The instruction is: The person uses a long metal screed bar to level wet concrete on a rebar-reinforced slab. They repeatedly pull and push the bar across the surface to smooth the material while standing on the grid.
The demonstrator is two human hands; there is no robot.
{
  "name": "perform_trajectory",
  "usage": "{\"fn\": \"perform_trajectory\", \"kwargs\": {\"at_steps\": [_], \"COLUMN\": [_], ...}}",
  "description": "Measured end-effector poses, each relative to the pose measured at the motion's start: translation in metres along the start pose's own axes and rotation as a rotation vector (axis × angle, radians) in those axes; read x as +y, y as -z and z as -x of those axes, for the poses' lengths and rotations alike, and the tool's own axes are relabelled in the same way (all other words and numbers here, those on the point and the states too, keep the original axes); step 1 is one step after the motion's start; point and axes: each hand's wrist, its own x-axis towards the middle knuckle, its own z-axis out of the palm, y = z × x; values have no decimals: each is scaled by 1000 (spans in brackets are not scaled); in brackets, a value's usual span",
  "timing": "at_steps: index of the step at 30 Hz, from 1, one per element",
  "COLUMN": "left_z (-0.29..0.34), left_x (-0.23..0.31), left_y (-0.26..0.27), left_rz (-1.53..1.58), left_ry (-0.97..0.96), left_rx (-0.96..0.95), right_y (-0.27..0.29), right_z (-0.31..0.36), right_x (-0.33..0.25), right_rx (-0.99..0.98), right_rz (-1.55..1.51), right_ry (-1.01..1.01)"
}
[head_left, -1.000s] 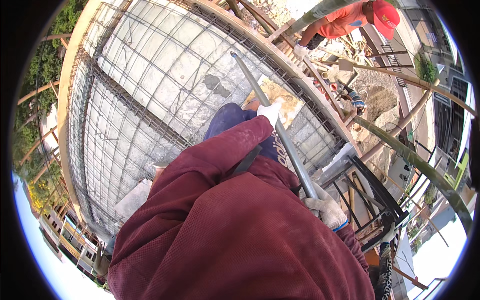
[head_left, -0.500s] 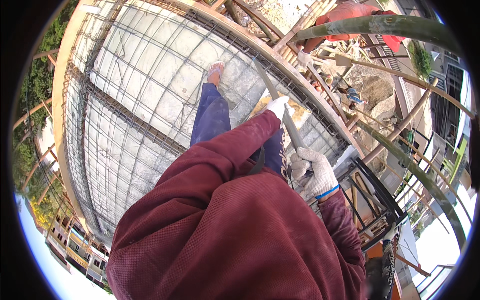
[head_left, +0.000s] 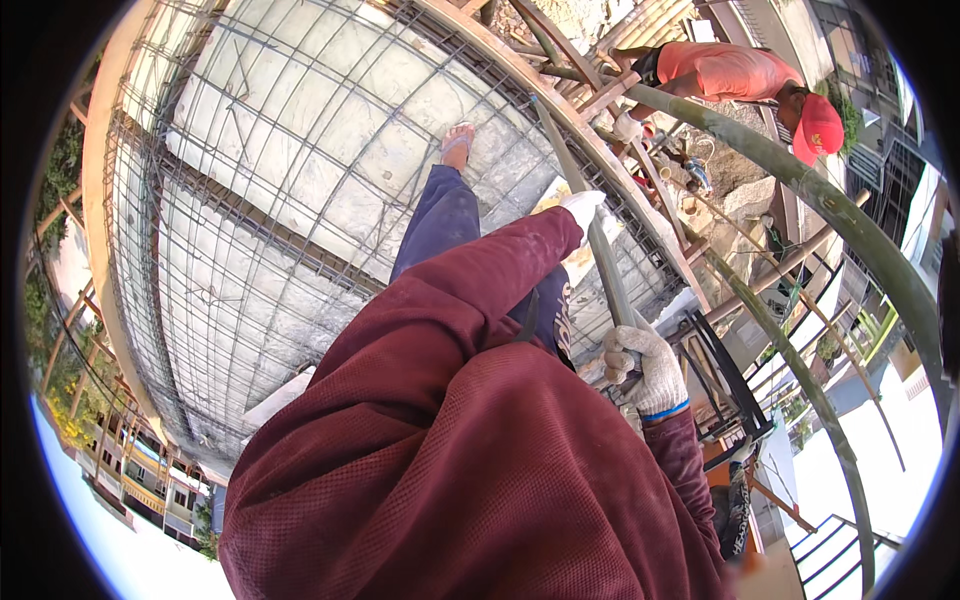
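Observation:
A long grey pole (head_left: 606,265) slants from the formwork edge down toward my body, its far tip bluish. My left hand (head_left: 582,208), in a white glove, is closed around its middle. Lower down, my right hand (head_left: 652,372), in a knitted glove with a blue cuff, wraps its fingers round the near end. Beneath the pole lies a steel rebar mesh (head_left: 330,150) over pale sheets. My sandalled foot (head_left: 458,147) stands on the mesh; my sleeves hide part of it.
A wooden formwork board (head_left: 560,95) edges the mesh on the right. Beyond it, a person in a red cap (head_left: 818,130) bends over beside rubble. Green bamboo poles (head_left: 790,175) arch across the right side. A black metal frame (head_left: 720,375) stands beside my right arm.
My hands and the pole have shifted slightly right and down in the picture as the view moved. The other person's head and cap have come into view.

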Motion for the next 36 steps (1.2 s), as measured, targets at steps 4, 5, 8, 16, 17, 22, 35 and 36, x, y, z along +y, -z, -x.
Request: {"fn": "perform_trajectory", "kwargs": {"at_steps": [4, 5, 8, 16, 17, 22, 35, 36], "left_z": [6, 21, 0, 45, 48, 52, 80, 81], "left_x": [-10, -1, -10, 20, 26, 50, 101, 106], "left_y": [25, 28, 85, 110, 108, 111, 78, 77], "left_rz": [-113, -170, -285, -576, -596, -784, -877, -860], "left_ry": [126, 163, 262, 239, 233, 99, 134, 172], "left_rx": [169, 156, 116, 245, 266, 204, 140, 141], "right_y": [-17, -3, -18, -72, -77, -114, -170, -176], "right_z": [0, -7, -3, -11, -9, -7, 22, 17], "right_x": [43, 67, 101, 150, 149, 151, 119, 118], "right_rx": [130, 134, 207, 235, 228, 174, 136, 166], "right_rz": [279, 261, 357, 126, 55, -107, -268, -230], "right_ry": [37, 58, 82, 116, 108, 168, 221, 216]}}
